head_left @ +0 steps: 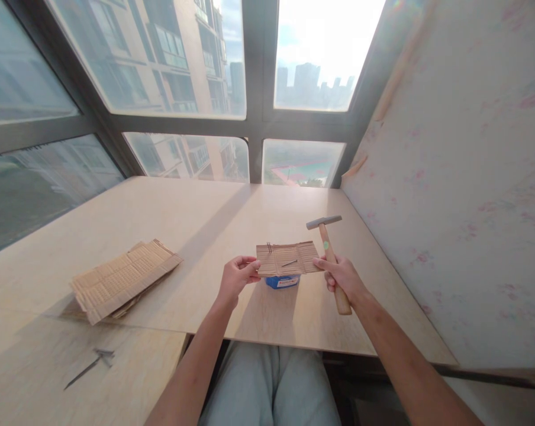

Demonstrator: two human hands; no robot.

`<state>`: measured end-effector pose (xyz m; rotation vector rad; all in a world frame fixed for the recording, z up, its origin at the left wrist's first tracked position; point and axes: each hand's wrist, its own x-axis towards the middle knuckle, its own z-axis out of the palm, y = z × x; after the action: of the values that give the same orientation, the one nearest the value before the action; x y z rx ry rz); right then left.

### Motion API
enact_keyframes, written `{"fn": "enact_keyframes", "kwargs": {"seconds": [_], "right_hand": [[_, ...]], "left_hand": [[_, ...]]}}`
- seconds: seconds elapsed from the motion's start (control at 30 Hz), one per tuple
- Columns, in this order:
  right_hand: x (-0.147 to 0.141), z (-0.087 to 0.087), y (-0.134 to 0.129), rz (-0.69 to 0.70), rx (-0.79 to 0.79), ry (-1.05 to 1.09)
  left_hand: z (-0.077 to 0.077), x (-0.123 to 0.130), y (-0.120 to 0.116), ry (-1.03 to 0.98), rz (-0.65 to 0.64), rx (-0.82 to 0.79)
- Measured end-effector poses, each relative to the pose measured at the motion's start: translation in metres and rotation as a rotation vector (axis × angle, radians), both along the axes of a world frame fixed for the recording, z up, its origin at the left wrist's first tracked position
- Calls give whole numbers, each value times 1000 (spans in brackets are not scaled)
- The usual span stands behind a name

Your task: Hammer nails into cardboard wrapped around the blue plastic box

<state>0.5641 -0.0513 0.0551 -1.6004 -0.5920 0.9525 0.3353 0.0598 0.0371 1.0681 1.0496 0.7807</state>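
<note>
Head camera: A cardboard piece [300, 253] spans left to right over a blue box [282, 282], left hand [238, 278] pinching one end, right hand [344, 278] the other plus a hammer [328, 244], a nail [289, 262] about midway between

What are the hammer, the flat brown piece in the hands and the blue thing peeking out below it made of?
Hammer head: probably metal, from its dull grey look.
Hammer handle: likely smooth wood, from its pale tan colour.
Brown piece: looks like matt corrugated cardboard, with rows of ridges.
Blue thing: maybe plastic, given its bright blue, but it's partly hidden, so I can't be sure.
</note>
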Motion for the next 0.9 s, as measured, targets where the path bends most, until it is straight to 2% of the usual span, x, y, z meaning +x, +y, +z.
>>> {"fn": "enact_keyframes", "kwargs": {"seconds": [0.1,0.17,0.3,0.33,0.4,0.5,0.57,0.7,0.9], "right_hand": [[2,-2,0,17,5,25],[2,-3,-1,23,9,39],[0,0,-3,19,10,58],[-1,2,-3,21,12,62],[-3,6,-4,26,18,70],[-5,12,-4,18,11,64],[-6,12,-4,13,2,61],[-3,9,-3,18,18,74],[-1,9,-5,2,33,88]], "left_hand": [[-1,0,1,72,-19,44],[2,-1,0,194,2,175],[20,2,-12,574,115,762],[27,5,-16,644,80,896],[39,16,-25,735,-124,1047],[51,39,-33,868,-434,1056],[52,55,-34,960,-512,1029],[48,76,-31,1049,-530,993],[42,82,-23,1086,-535,1010]]}}
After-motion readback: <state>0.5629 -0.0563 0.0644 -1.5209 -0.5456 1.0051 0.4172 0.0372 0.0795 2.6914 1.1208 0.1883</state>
